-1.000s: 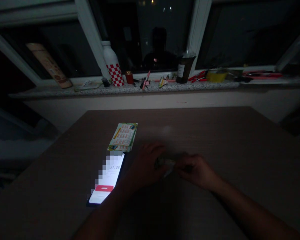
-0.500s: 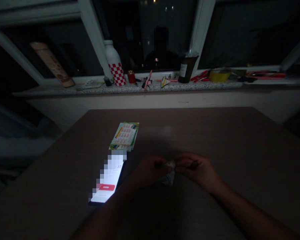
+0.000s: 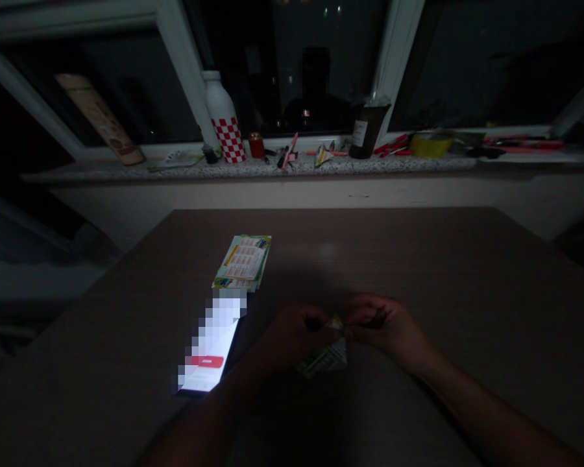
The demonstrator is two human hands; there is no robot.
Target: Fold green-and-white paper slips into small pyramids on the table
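Between my two hands is a small piece of folded printed paper [image 3: 331, 357], greenish and white with a yellowish tip. My left hand [image 3: 296, 332] pinches it from the left near its top. From the right, my right hand [image 3: 382, 329] has thumb and fingers closed at the paper's upper edge. The paper's lower part shows beneath the fingers, just over the dark table. Shadow hides its exact folds. To the left of my left forearm lies a lit phone [image 3: 217, 337], and beyond it a small stack of printed calendar cards [image 3: 246, 259].
The brown table [image 3: 418, 259] reaches to the wall under a window. On the stone sill [image 3: 272, 170] stand a checkered bottle [image 3: 230, 133], a tan bottle [image 3: 100, 120], a red jar [image 3: 256, 146], a dark bag [image 3: 365, 133], a folded paper piece [image 3: 324, 155] and a yellow bowl [image 3: 431, 145].
More of the paper now shows below my fingers, spread wider and lower with its green print visible. Both hands stay nearly in place. The view has shifted slightly.
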